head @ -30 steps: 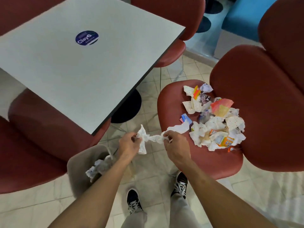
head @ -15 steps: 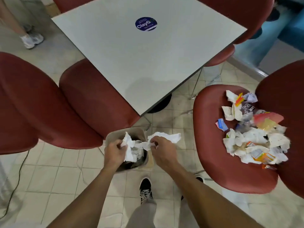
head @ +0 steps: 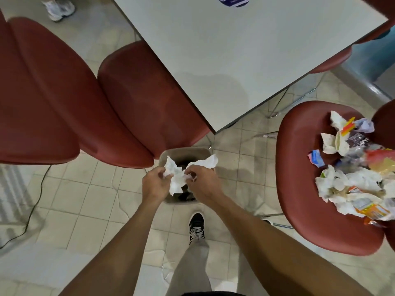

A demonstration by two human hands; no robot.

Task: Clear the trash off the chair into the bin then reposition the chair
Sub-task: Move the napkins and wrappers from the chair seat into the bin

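Both hands hold a crumpled white tissue [head: 178,177] directly over the small beige bin [head: 183,152] on the floor. My left hand [head: 155,184] pinches its left end and my right hand [head: 202,183] grips its right end. The bin's inside is dark and mostly hidden by the hands and tissue. At the right, the red chair [head: 299,167] carries a pile of trash [head: 354,174]: crumpled white paper, orange and yellow wrappers and a blue scrap.
A grey table [head: 245,60] with a blue sticker stands above the bin. Two red chairs [head: 64,103] stand at the left, one seat tucked under the table. A black cable [head: 32,206] runs on the tiled floor at the left. A person's white shoe [head: 58,8] shows top left.
My hands have carried the tissue leftward from the chair edge to directly over the bin. My view has swung left, so the trash chair now sits at the right edge.
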